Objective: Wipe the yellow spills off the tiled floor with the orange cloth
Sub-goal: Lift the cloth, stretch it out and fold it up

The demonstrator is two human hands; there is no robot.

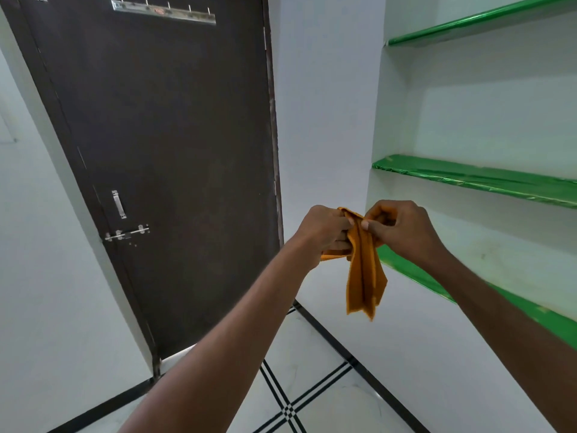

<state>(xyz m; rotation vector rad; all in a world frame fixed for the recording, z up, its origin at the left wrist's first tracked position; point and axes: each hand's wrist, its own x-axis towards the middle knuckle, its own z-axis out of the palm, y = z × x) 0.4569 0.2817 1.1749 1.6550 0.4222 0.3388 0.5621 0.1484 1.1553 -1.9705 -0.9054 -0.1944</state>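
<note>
The orange cloth [363,276] hangs folded in front of me at chest height, its loose ends pointing down. My left hand [324,232] grips its upper left part, with a corner sticking out below the fist. My right hand [402,228] pinches the top of the cloth between thumb and fingers. Both arms reach forward from the bottom of the view. The white tiled floor [315,364] with black stripe lines shows below. No yellow spill is visible on the floor in view.
A dark brown door [162,145] with a bolt latch [126,234] stands shut on the left. Green-covered wall shelves [487,179] fill the recess on the right. A white wall corner [321,120] lies between them.
</note>
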